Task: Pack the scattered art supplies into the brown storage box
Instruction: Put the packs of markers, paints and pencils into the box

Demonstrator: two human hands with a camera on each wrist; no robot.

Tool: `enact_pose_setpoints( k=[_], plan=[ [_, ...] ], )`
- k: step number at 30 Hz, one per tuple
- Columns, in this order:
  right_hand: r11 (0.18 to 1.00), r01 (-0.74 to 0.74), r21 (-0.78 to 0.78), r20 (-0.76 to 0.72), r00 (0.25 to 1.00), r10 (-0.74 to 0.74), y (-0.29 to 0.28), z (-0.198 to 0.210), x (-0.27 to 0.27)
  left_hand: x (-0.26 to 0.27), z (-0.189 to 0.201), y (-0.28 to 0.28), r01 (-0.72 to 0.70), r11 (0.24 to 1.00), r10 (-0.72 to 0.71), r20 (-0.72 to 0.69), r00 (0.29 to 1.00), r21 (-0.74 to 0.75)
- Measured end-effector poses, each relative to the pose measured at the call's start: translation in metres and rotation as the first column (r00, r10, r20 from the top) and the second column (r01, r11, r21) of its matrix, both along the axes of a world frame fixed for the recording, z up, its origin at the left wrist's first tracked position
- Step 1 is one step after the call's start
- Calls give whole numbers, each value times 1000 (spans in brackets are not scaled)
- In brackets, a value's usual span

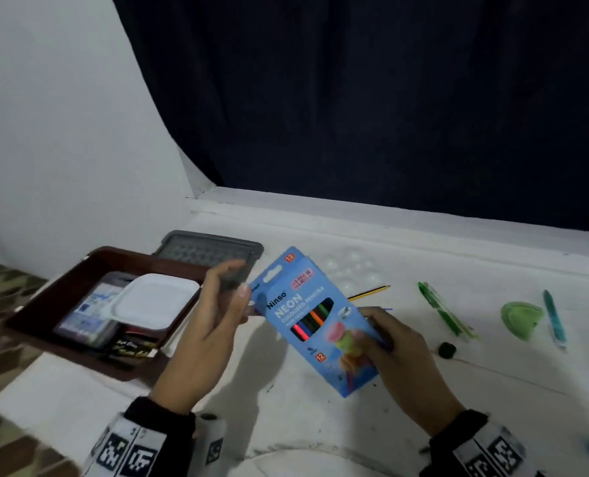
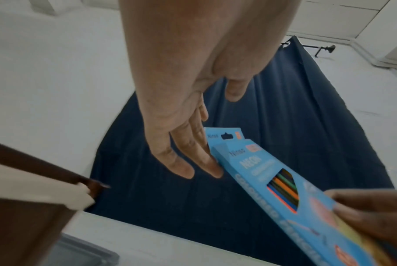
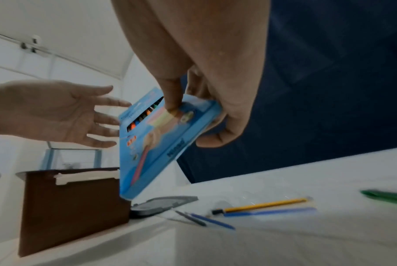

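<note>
My right hand (image 1: 386, 335) grips the lower end of a blue pack of neon coloured pencils (image 1: 303, 304), thumb on its printed face (image 3: 170, 106), and holds it tilted in the air above the white table. My left hand (image 1: 231, 287) is spread flat, its straight fingers (image 2: 206, 162) touching the pack's (image 2: 268, 172) upper left edge. The brown storage box (image 1: 66, 287) stands open at the left, below and left of the pack (image 3: 152, 144). Inside it lie a white square container (image 1: 155, 301), a blue packet (image 1: 90, 311) and a black packet (image 1: 134, 349).
A grey lid (image 1: 214, 251) lies behind the box. On the table to the right lie a yellow pencil (image 1: 372, 292), green pens (image 1: 441, 311), a green rounded object (image 1: 522, 320), a teal pen (image 1: 554, 320) and a small dark lump (image 1: 446, 349). A dark curtain hangs behind.
</note>
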State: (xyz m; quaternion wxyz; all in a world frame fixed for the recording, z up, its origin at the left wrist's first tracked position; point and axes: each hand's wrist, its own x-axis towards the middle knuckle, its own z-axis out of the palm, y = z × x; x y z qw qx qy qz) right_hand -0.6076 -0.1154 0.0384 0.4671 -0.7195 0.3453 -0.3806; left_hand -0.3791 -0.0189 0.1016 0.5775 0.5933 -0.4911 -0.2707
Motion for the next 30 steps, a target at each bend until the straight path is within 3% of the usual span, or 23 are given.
enact_pose_setpoints(
  k=[6,11,14,16,19,22,26,30],
  plan=[
    [978,-26,-206,61,997,40,38,53,76,95,8,44,-45,994,33,124,992,99],
    [900,-43,-434,-87,996,5,58,72,167,179,16,68,-69,997,71,113,991,-17],
    [832,-88,-548,-165,986,-4,68,76,227,233,22,75,22,997,-3,256,967,-69],
    [796,-145,-588,-249,969,-8,73,76,263,271,18,76,122,992,-111,363,925,-8],
    [813,-222,-539,-394,919,-10,78,71,292,307,8,71,222,972,-233,493,838,81],
    [833,-316,-455,-478,875,71,88,69,311,335,-2,71,272,953,-301,488,819,132],
    [803,-378,-461,-545,835,80,91,69,326,356,-15,71,285,949,-310,559,769,134],
    [840,-486,-242,-662,716,223,93,53,336,380,-23,72,345,905,-426,574,700,250]
  ],
)
